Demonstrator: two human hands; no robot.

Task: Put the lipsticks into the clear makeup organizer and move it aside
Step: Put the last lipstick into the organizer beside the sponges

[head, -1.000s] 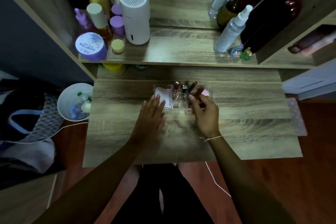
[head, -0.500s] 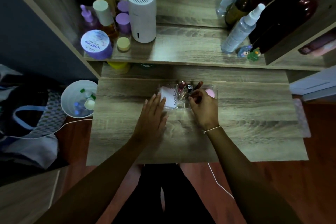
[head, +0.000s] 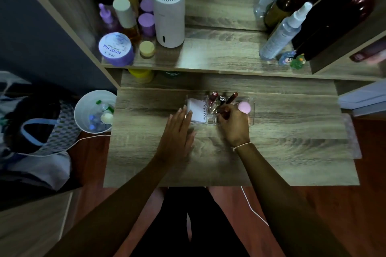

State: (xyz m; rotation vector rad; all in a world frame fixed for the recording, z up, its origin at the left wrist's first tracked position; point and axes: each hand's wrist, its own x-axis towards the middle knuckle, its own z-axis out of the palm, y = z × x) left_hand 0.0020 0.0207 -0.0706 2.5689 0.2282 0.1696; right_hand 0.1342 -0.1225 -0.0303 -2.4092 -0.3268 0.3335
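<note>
Surface (head: 292,152): we see a wood-grain slab, matte, with a straight near edge; wide bare stretches lie at 3 o'clock and 9 o'clock of our hands.
Left hand (head: 177,135): flat, fingers spread and extended, palm down on the surface; its fingertips touch the near-left corner of the organizer at 12 o'clock.
Right hand (head: 235,126): curled, thumb and fingers pinching a dark red lipstick (head: 224,109) over the organizer's middle cells; a thin pale string circles the wrist.
Clear makeup organizer (head: 251,110): a transparent hard-plastic rectangular tray with low walls and dividers, sitting at the far middle of the surface, just short of its far edge.
Lipsticks (head: 213,98): several slim glossy tubes, reddish and dark, stand tilted in the middle cells; we cannot count them exactly.
White packet (head: 197,110): a smooth rectangle with printed lettering, filling the left compartment.
Pink sponge (head: 244,107): rounded and matte, in the right compartment, just at 1 o'clock of the right hand.
Shelf (head: 219,52): a raised wood-grain ledge at 12 o'clock, open across its middle.
White cylinder (head: 168,14): ribbed-top plastic column standing on the shelf toward 11 o'clock, beside a lilac jar (head: 116,49).
Spray bottle (head: 282,33): clear plastic, leaning at 1 o'clock.
</note>
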